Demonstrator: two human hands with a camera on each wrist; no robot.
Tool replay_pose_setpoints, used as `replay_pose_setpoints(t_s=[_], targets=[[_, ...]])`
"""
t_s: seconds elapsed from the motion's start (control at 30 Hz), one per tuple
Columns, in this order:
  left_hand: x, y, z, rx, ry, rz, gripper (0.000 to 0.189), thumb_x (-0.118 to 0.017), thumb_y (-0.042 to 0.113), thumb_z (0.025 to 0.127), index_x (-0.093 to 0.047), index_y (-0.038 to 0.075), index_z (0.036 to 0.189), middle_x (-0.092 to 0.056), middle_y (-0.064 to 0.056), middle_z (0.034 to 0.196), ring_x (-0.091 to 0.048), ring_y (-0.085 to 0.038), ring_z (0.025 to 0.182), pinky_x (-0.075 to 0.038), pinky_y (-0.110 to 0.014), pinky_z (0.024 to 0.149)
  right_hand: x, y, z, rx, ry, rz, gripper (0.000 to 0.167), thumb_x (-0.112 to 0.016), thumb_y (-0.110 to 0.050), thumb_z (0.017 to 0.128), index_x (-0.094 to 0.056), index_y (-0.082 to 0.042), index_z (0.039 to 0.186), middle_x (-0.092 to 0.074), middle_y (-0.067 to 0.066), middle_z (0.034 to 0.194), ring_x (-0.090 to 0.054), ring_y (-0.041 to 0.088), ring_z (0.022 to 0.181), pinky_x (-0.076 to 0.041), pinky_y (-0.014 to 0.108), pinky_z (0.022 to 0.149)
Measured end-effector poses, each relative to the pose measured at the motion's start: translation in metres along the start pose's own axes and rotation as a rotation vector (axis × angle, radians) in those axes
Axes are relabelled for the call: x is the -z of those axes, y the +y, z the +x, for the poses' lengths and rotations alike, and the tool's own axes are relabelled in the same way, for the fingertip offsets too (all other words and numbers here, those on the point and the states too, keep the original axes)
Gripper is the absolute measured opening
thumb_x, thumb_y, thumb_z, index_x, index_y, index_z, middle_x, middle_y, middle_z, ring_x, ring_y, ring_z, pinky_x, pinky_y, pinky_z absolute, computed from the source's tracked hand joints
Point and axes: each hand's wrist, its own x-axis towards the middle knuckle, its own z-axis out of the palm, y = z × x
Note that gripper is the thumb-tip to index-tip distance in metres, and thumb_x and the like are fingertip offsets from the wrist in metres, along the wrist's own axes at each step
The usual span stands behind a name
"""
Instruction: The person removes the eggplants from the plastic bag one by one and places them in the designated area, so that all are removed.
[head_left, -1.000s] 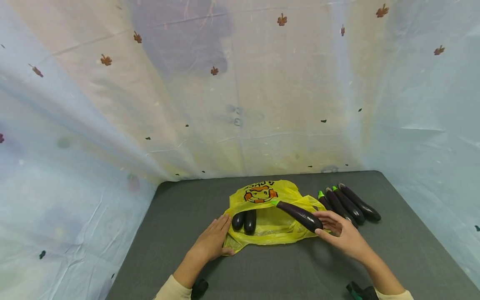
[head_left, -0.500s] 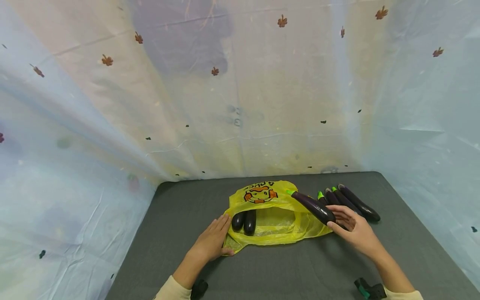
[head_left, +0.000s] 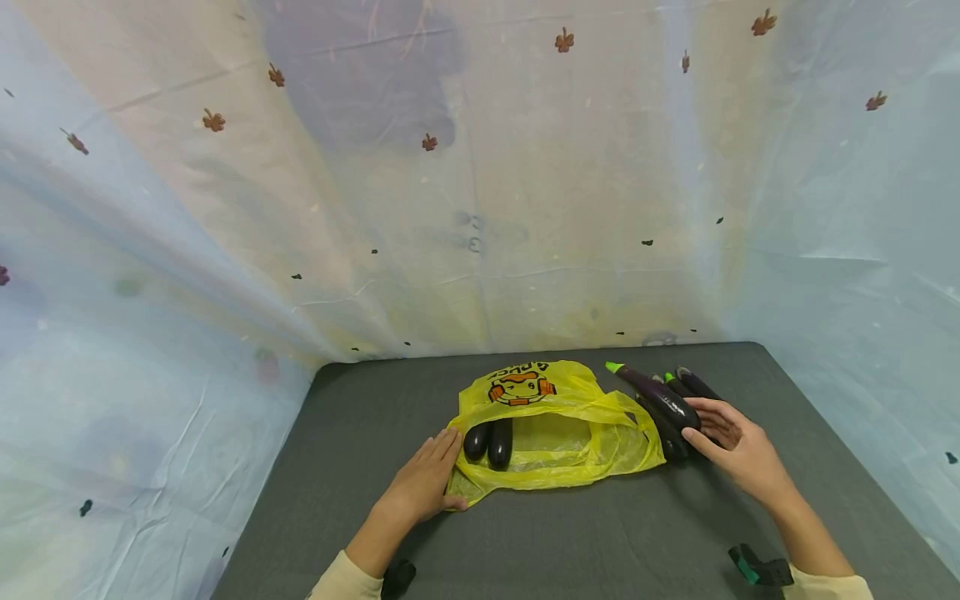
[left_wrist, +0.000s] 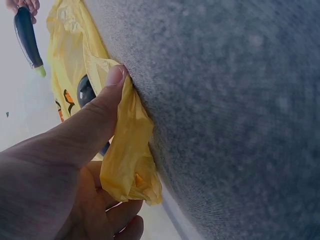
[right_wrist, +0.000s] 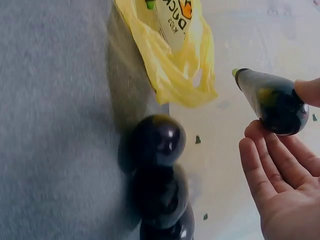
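Observation:
A yellow plastic bag [head_left: 577, 390] with a duck print lies on its side at mid-table, its mouth facing me. Inside, at its left, the blunt ends of two dark eggplants [head_left: 500, 446] show. My left hand [head_left: 424, 479] holds the bag's left edge, thumb [left_wrist: 107, 102] on the film and fingers behind it. At the bag's right, my right hand [head_left: 738, 454] pinches another eggplant [head_left: 654, 393] by its blunt end, green stem pointing away to the left. In the right wrist view that eggplant [right_wrist: 272, 102] is clear of the table, between thumb and fingertips.
Several loose eggplants [head_left: 697, 383] lie side by side right of the bag, partly hidden by the held one and my right hand. The grey tabletop [head_left: 390, 400] ends at a patterned plastic sheet [head_left: 480, 292] behind, with sheeting on both sides too.
My right hand has carried the eggplant rightward, from in front of the bag's mouth to over the loose eggplants. The left hand and bag have stayed almost still.

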Motion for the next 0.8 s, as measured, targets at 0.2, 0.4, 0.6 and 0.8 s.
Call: replay_pose_setpoints(t_s=[0.2,0.4,0.6,0.8], targets=[[0.000,0.000,0.000,0.000,-0.008,-0.004,0.109,-0.087,0.050,0.087,-0.034,-0.003,0.166,-0.031,-0.019,0.174,-0.029,-0.035,0.161,-0.027,-0.050,0.132,0.010,0.012,0.001,-0.019,0.043,-0.033,0.049,-0.072,-0.005,0.103,-0.056,0.002,0.149,-0.058,-0.025,0.133,-0.055,-0.015,0.119,-0.044,0.001,0.097],[0.000,0.001,0.000,0.000,-0.008,-0.004,0.107,-0.086,0.050,0.087,-0.035,-0.003,0.166,-0.031,-0.019,0.174,-0.029,-0.035,0.161,-0.027,-0.050,0.132,0.022,0.019,0.001,-0.064,0.084,-0.085,0.050,-0.073,-0.011,0.104,-0.055,0.003,0.149,-0.055,-0.030,0.131,-0.052,-0.018,0.117,-0.044,0.000,0.094],[0.000,0.001,0.000,0.006,-0.011,-0.001,0.107,-0.086,0.050,0.088,-0.034,-0.003,0.166,-0.031,-0.019,0.174,-0.029,-0.035,0.162,-0.026,-0.049,0.132,0.034,0.028,0.003,-0.092,0.123,-0.114,0.052,-0.073,-0.011,0.104,-0.054,0.006,0.149,-0.055,-0.033,0.125,-0.052,-0.019,0.112,-0.044,-0.001,0.091],[0.000,0.001,0.001,0.005,-0.018,-0.006,0.107,-0.086,0.049,0.088,-0.034,-0.003,0.166,-0.031,-0.019,0.174,-0.029,-0.035,0.162,-0.026,-0.049,0.132,0.044,0.037,0.006,-0.117,0.137,-0.129,0.053,-0.074,-0.013,0.104,-0.054,0.005,0.150,-0.054,-0.035,0.122,-0.052,-0.021,0.111,-0.044,-0.001,0.088]])
